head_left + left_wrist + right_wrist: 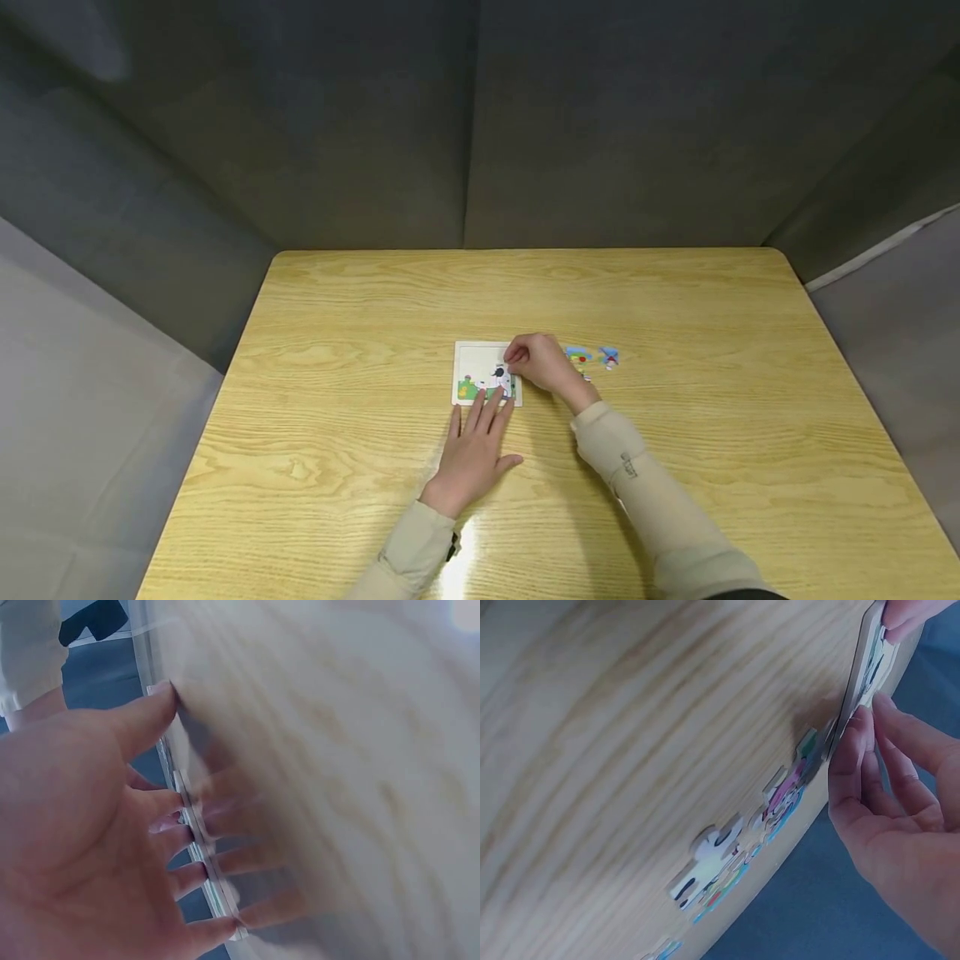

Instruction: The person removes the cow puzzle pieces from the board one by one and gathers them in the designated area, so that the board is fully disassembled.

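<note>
A white-framed jigsaw puzzle board [467, 360] lies on the table, its lower part filled with green and white picture pieces and its upper part plain. My left hand [471, 458] is spread, its straight fingertips resting on the board's near edge; in the left wrist view those fingers touch the board's rim [214, 881]. At the board's right side, my right hand [543, 364] curls its fingers and thumb in a pinch on a puzzle piece, mostly hidden by the fingertips. The right wrist view shows this hand [900, 802] close against the board [864, 664].
Loose puzzle pieces [608, 357] lie right of the board, some partly behind my right wrist. In the right wrist view, a white piece [709, 862] lies among several colourful ones. Grey curtains [600, 125] stand behind the wood-grain table [337, 333].
</note>
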### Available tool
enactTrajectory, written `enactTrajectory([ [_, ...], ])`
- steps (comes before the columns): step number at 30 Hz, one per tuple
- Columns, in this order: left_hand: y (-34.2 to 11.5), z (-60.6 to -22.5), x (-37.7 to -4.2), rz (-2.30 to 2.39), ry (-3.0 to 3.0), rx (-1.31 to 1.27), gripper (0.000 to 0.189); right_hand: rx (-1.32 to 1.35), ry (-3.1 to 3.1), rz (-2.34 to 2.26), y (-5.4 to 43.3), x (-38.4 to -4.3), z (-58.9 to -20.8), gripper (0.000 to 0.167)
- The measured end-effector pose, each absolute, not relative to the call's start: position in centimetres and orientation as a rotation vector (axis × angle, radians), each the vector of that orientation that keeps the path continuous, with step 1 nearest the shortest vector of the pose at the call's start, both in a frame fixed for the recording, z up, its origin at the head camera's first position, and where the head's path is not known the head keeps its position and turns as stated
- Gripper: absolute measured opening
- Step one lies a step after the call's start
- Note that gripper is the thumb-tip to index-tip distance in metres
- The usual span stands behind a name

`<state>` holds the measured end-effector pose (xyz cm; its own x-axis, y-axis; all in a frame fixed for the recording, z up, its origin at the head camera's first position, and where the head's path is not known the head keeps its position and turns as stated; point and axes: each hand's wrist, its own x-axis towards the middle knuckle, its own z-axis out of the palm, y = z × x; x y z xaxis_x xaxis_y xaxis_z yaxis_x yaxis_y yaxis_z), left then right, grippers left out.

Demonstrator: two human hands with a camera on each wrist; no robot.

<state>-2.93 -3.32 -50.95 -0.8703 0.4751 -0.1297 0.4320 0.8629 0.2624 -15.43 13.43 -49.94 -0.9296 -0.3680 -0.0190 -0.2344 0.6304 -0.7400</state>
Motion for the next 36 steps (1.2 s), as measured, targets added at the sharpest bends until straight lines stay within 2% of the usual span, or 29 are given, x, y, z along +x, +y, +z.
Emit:
enactTrajectory([
  [20, -3.2, -50.5, -3.1, 0.299, 2.810, 0.685, 0.081, -0.453, 2.557, -1.295, 13.3, -15.2, -49.2, 0.013],
  [36, -3.3, -50.7, -3.2, 0.285, 2.814, 0.671, 0.082, -0.439, 2.582, -1.331, 15.0, -15.1, -48.8, 0.008],
])
